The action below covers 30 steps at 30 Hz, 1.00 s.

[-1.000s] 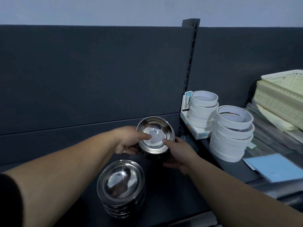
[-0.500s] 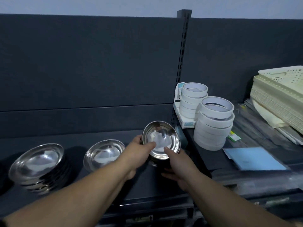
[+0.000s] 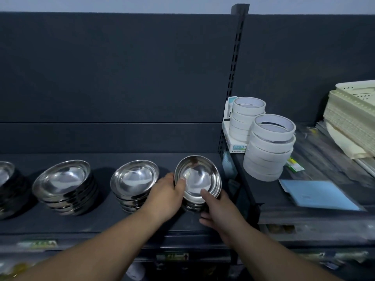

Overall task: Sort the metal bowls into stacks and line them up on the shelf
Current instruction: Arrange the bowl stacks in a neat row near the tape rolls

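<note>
Several stacks of shiny metal bowls stand in a row on the dark shelf (image 3: 101, 222). The rightmost stack (image 3: 199, 177) sits near the shelf's right upright. My left hand (image 3: 166, 196) grips its left rim, thumb over the edge into the top bowl. My right hand (image 3: 218, 209) holds its front right side, thumb on the rim and fingers curled below. To the left stand a second stack (image 3: 134, 182), a third, taller stack (image 3: 65, 185), and a fourth stack (image 3: 6, 187) cut off by the frame edge.
A slotted upright post (image 3: 233, 82) divides the shelf bays. In the right bay stand two stacks of white tape rolls (image 3: 267, 147), a blue sheet (image 3: 318, 194) and cream plastic baskets (image 3: 353, 118). A dark back panel closes the shelf behind.
The view has widened and swung left, so more bowl stacks show along the shelf. Both hands keep hold of the rightmost stack, which now sits nearer the shelf's front, in line with the others.
</note>
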Motion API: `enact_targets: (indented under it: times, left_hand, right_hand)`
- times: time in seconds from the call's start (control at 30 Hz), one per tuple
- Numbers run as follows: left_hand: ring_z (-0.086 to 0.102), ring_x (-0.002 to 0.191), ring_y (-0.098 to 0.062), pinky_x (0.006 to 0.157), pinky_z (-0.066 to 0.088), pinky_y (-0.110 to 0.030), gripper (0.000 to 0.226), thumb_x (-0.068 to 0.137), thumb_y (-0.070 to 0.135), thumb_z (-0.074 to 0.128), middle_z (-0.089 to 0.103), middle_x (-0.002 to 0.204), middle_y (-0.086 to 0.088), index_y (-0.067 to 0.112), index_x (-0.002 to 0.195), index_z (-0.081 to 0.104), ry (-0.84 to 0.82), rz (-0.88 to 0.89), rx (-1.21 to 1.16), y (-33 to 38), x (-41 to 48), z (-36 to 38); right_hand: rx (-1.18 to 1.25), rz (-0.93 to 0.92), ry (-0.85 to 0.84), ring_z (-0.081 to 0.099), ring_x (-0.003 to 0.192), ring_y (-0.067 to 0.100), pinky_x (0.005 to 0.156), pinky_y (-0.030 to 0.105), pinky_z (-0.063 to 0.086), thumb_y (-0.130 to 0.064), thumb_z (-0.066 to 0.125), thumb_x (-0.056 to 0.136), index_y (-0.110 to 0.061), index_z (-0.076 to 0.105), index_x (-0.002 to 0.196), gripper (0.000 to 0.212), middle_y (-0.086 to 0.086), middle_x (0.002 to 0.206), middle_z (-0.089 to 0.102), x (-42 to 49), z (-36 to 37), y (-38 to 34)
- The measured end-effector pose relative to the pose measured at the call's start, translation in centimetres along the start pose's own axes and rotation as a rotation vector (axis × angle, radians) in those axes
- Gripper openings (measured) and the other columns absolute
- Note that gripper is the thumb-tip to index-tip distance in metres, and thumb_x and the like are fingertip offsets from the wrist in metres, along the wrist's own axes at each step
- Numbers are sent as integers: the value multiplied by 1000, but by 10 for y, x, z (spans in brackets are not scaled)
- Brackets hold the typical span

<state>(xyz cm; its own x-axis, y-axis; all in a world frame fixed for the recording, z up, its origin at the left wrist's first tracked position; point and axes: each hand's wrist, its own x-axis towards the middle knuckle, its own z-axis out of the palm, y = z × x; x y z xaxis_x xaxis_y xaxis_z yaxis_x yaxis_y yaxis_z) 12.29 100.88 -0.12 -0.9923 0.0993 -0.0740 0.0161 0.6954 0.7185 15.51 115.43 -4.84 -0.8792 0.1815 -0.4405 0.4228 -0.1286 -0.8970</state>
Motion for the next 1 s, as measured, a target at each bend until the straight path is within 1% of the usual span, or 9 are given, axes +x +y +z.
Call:
enact_targets:
  times: [0.3, 0.4, 0.47, 0.57, 0.67, 0.73, 0.8, 0.9, 1.0]
  left_hand:
    - [58, 106, -28, 89, 49, -38, 32, 97, 33, 43, 59, 118, -13, 13, 122, 43, 50, 150, 312, 9, 3, -9]
    - [54, 116, -29, 92, 44, -35, 46, 98, 26, 43, 48, 131, -13, 10, 140, 32, 64, 219, 427, 17, 4, -10]
    - [56, 113, -29, 87, 45, -34, 41, 97, 18, 45, 49, 129, -12, 11, 136, 37, 98, 251, 527, 23, 12, -13]
    - [60, 101, -30, 75, 44, -34, 31, 88, 4, 46, 57, 113, -12, 10, 119, 50, 113, 264, 616, 29, 30, -18]
    - [62, 93, -30, 67, 42, -31, 33, 83, -2, 46, 64, 102, -11, 10, 111, 59, 106, 273, 624, 35, 43, -23]
    - [64, 90, -29, 67, 47, -32, 34, 83, -3, 47, 68, 99, -11, 12, 109, 62, 111, 269, 591, 39, 48, -26]
    - [65, 87, -29, 68, 50, -33, 33, 84, -2, 47, 69, 96, -10, 13, 108, 63, 120, 246, 542, 40, 51, -27]
    - [65, 89, -28, 72, 53, -33, 31, 86, 2, 47, 70, 99, -10, 14, 108, 65, 108, 197, 487, 37, 52, -26]
    - [64, 95, -28, 76, 53, -32, 31, 86, 4, 47, 70, 104, -10, 14, 110, 66, 70, 151, 458, 34, 48, -22]
  right_hand:
    - [-2, -6, -9, 64, 103, 26, 85, 39, 59, -45, 60, 91, -33, 39, 137, 51, -5, 108, 60, -9, -4, -1]
    - [-41, -11, 11, 61, 107, 24, 79, 38, 59, -49, 60, 90, -33, 36, 142, 59, -1, 124, 57, -12, -4, -3]
    - [-62, -34, 20, 59, 111, 22, 78, 37, 58, -49, 60, 89, -35, 39, 140, 57, -2, 131, 55, -14, -5, -4]
    - [-79, -101, 28, 58, 108, 15, 92, 44, 54, -47, 59, 90, -37, 44, 135, 48, -14, 113, 60, -17, -7, -4]
    - [-97, -136, 35, 56, 113, 13, 103, 47, 48, -47, 60, 90, -40, 44, 135, 48, -19, 111, 58, -17, -9, -2]
    - [-75, -129, 28, 57, 111, 13, 99, 44, 50, -48, 58, 91, -46, 42, 129, 42, -17, 114, 59, -20, -10, -4]
    - [-61, -113, 37, 56, 113, 16, 94, 41, 53, -52, 56, 91, -44, 40, 134, 46, -12, 122, 57, -22, -11, -7]
    - [-85, -154, 96, 51, 125, 18, 105, 47, 46, -59, 55, 88, -38, 36, 145, 64, -8, 140, 51, -22, -14, -10]
    - [-66, -202, 100, 54, 116, 9, 108, 45, 43, -51, 54, 92, -40, 44, 138, 49, -19, 126, 57, -23, -16, -11]
